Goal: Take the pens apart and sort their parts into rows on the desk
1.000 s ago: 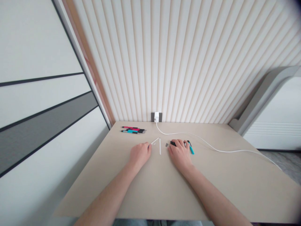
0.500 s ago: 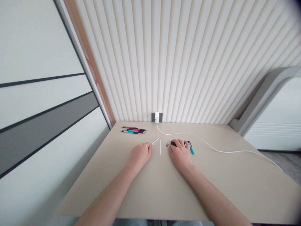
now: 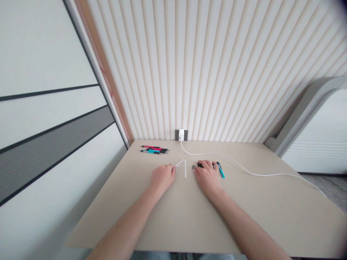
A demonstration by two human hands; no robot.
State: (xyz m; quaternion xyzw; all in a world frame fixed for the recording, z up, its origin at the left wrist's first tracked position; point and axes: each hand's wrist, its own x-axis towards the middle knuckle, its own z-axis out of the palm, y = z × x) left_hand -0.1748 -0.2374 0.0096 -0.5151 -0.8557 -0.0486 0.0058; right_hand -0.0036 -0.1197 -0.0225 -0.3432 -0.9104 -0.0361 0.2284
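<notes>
My left hand [image 3: 162, 177] rests on the table, its fingers closed. A thin white stick [image 3: 180, 162], possibly a pen refill, sticks out from its fingertips, and a small clear piece lies beside it. Between my hands a white strip [image 3: 185, 169] lies pointing toward me. My right hand [image 3: 208, 177] lies palm down with fingers apart, covering part of some black pen parts [image 3: 200, 165]. By its fingertips are small grey pieces [image 3: 193, 167], too small to make out. Just right of that hand lies a turquoise and black pen part [image 3: 221, 170].
Several red, turquoise and black pens [image 3: 154, 150] lie in a bunch at the table's back left. A white charger [image 3: 181, 135] sits in the wall socket; its white cable [image 3: 255, 174] runs across the table [image 3: 187, 220] to the right edge.
</notes>
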